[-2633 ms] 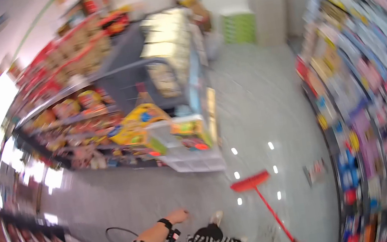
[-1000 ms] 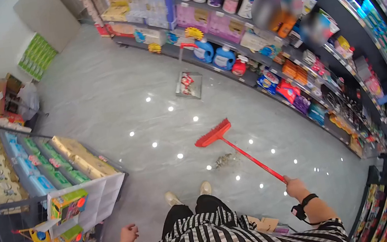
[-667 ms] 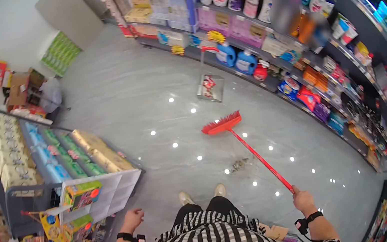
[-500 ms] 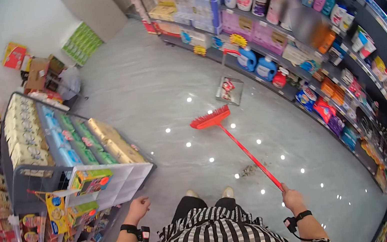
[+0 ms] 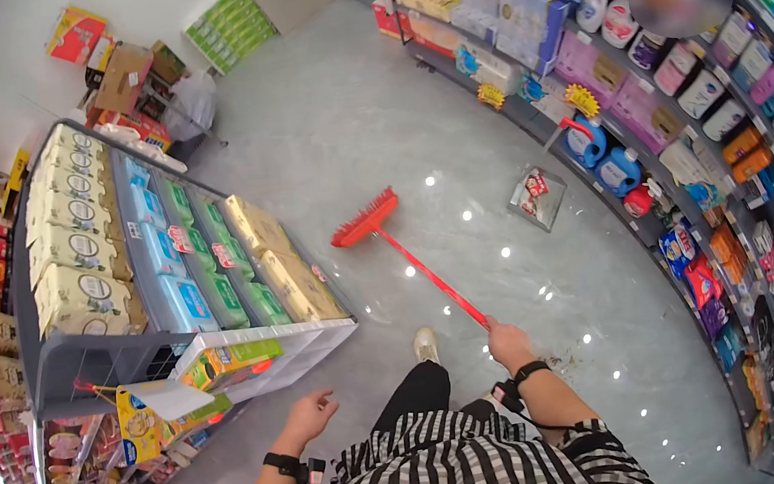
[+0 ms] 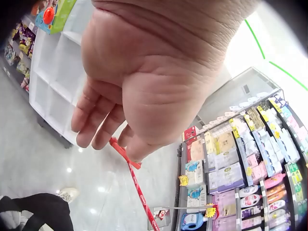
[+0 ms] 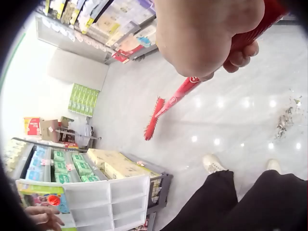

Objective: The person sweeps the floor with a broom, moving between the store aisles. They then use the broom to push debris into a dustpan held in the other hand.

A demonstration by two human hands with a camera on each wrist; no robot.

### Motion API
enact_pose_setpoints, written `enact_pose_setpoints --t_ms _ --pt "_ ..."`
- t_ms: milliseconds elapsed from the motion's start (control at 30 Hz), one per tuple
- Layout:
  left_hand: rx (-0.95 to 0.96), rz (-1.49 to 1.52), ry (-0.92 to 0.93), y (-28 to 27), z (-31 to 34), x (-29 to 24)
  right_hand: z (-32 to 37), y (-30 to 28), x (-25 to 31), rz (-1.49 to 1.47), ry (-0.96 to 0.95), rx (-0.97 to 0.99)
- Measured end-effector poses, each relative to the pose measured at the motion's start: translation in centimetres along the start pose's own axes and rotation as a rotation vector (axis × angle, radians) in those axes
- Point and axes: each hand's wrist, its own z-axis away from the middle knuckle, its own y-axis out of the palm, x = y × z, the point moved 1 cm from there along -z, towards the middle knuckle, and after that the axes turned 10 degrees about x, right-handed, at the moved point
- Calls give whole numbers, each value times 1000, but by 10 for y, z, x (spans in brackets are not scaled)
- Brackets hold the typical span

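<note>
My right hand (image 5: pixel 509 344) grips the handle of a red broom (image 5: pixel 434 280). In the head view the broom's bristle head points away from me, bristles up, near the corner of a display bin. My left hand (image 5: pixel 311 416) hangs beside the bin with loosely bent fingers and holds nothing; its palm fills the top of the left wrist view. A small heap of swept dirt (image 7: pixel 285 120) lies on the floor in the right wrist view, partly behind my right forearm in the head view. A long-handled dustpan (image 5: pixel 538 199) with red-and-white litter in it stands by the right shelves.
The display bin (image 5: pixel 326 337) of packaged tissues stands close on my left, with a white rack at its front. Shelves of detergent and bottles (image 5: pixel 619 170) curve along the right. Cardboard boxes (image 5: pixel 121 79) and a green stack (image 5: pixel 230 28) are at the back wall.
My view has turned left, so shelves and dustpan have shifted right. The broom head has moved left toward the bin, and one foot has stepped forward. My right hand keeps its grip throughout.
</note>
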Motion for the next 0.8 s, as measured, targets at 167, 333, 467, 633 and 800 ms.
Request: enact_pose_setpoints --t_ms 167,333,467,633,800 --pt "137 -80 -65 -29 -20 -6 -65 -20 73 -41 -43 49" --pt "176 -168 -2 -44 -55 -11 -109 5 85 -9 -26 63" --pt "195 -103 36 -60 -73 -29 -70 -6 17 90 22 74" --pt "228 -178 176 -69 -91 -49 74 -14 -112 203 219 185" --pt "202 -116 240 -64 -117 -63 200 -74 -133 208 428 185"
